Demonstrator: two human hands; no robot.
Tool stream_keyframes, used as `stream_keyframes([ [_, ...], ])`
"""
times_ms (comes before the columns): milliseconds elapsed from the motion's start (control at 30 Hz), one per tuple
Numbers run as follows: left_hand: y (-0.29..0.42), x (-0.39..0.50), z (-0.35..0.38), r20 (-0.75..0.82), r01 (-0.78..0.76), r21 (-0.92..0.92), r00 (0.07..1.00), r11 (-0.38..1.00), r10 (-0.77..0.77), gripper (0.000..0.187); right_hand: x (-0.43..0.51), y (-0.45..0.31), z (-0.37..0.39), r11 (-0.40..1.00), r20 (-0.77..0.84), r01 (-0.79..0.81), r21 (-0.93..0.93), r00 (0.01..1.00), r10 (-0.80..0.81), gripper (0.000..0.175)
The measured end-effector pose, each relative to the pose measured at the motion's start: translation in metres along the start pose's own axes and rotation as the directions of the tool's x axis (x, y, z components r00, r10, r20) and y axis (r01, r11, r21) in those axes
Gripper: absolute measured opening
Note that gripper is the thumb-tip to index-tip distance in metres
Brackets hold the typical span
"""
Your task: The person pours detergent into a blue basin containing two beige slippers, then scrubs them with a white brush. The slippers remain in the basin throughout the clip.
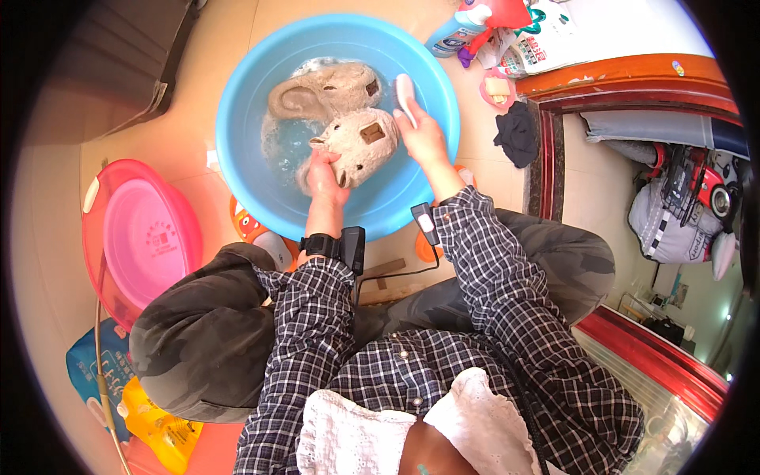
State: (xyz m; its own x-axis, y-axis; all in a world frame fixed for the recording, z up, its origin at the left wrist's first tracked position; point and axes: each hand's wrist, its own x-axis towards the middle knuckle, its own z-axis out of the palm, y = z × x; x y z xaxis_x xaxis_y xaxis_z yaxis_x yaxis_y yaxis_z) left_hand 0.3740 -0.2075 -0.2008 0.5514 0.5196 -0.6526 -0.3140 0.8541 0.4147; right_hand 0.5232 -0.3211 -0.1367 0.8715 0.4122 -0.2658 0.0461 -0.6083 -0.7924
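A round blue plastic basin [439, 178] stands on the tiled floor before me, with sudsy water in it. My left hand [325, 181] grips a wet beige fluffy slipper [356, 151] with an animal face, thumb on top, near the basin's middle. Behind it a matching slipper [323, 92] lies in the water. My right hand [423, 133] holds a white-backed scrub brush [404, 95] over the basin's right side, a little apart from the held slipper. The brush's bristles point left, towards the slippers, and are only partly visible.
Pink plastic basins [142, 237] are at left, above a yellow pouch [163, 424]. Right of the blue basin are a blue bottle [457, 35], a soap dish [499, 89] with soap, and a dark cloth [516, 135] beside a door frame [549, 160]. A black cable runs between my wrists.
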Motion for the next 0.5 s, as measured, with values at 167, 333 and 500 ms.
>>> stream_keyframes([
  [167, 0.011, -0.009, 0.012, 0.078, 0.015, -0.032, 0.997, 0.999, -0.013, 0.054, -0.004, -0.006, -0.007, 0.93, 0.338, -0.128, 0.345, 0.941, 0.004, 0.073],
  [333, 0.013, -0.019, 0.04, -0.055, -0.01, 0.034, 0.998, 0.999, 0.011, 0.061, -0.007, -0.023, 0.014, 0.87, 0.001, 0.439, 0.224, 0.893, -0.45, 0.061],
  [500, 0.029, -0.017, 0.043, 0.006, 0.164, 0.247, 0.985, 0.955, -0.17, 0.05, -0.029, -0.031, -0.009, 0.876, 0.108, 0.472, 0.097, 0.87, -0.481, 0.063],
])
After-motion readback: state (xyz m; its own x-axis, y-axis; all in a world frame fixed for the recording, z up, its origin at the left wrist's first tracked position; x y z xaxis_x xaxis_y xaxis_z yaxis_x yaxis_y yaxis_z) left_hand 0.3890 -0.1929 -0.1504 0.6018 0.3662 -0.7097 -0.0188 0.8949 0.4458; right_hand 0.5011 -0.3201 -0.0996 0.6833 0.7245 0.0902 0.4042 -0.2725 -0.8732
